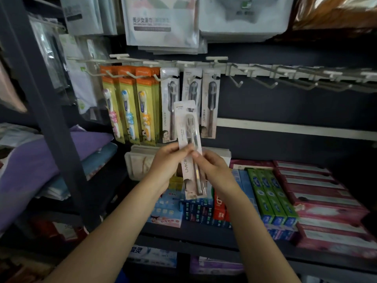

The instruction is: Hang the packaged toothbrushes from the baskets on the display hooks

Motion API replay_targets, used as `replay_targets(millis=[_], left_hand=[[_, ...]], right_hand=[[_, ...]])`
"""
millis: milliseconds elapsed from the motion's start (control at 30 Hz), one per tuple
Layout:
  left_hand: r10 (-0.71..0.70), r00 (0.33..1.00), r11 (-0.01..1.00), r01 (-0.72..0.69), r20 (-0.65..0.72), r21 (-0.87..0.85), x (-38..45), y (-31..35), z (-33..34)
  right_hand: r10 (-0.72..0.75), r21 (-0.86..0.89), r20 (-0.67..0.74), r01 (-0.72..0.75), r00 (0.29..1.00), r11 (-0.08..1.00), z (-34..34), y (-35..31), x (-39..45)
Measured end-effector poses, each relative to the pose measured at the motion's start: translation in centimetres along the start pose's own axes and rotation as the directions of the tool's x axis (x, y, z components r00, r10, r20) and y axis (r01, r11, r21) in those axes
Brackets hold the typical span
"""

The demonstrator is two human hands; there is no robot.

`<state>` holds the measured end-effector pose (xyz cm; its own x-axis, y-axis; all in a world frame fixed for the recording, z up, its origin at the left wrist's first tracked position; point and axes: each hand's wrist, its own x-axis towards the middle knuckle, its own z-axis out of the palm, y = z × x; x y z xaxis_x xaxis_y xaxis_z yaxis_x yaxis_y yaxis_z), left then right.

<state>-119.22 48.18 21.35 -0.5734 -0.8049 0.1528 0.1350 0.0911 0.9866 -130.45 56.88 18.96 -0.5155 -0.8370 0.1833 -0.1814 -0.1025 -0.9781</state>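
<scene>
A dark shelving unit (285, 99) fills the view, dim, with folded purple cloth (40, 160) stacked on a shelf at the left and toothpaste boxes (273, 197) packed on the shelf below the hooks. Across the back runs a white hook rail (265, 70); its left hooks carry orange-topped children's toothbrush packs (130, 107) and three grey hanging packs (191, 92), while the empty hooks (273, 83) to the right stand bare. A pale basket (138, 164) sits behind the wrists on the shelf.

Both hands hold one packaged toothbrush (190, 144) upright in front of the hung grey packs, below the rail. The left hand (166, 160) pinches its left edge with thumb and fingers; the right hand (214, 168) curls round its right side lower down.

The likely trouble is the small hang hole at the card's top: approached at a tilt, it could miss the hook tip, bend the card, or knock neighbouring packs off. The pack looks slightly tilted now.
</scene>
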Motion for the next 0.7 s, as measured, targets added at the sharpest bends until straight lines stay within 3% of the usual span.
replay_targets(millis=[167, 333, 700], left_hand=[[0.042, 0.995, 0.998, -0.045, 0.088, 0.032, 0.0, 0.7, 2.4], [0.084, 0.994, 0.996, -0.083, 0.068, -0.012, 0.1, 1.1, 3.1], [0.191, 0.979, 0.981, -0.193, 0.067, 0.029, 1.5, 3.3, 4.2]], right_hand=[[-0.147, -0.005, -0.073, 0.147, 0.986, 0.989, -2.4, -1.2, -1.9], [-0.257, -0.116, -0.13, 0.243, 0.958, 0.963, -3.8, -2.1, -1.5], [-0.314, -0.107, -0.23, 0.297, 0.921, 0.949, -3.9, -4.1, 1.1]])
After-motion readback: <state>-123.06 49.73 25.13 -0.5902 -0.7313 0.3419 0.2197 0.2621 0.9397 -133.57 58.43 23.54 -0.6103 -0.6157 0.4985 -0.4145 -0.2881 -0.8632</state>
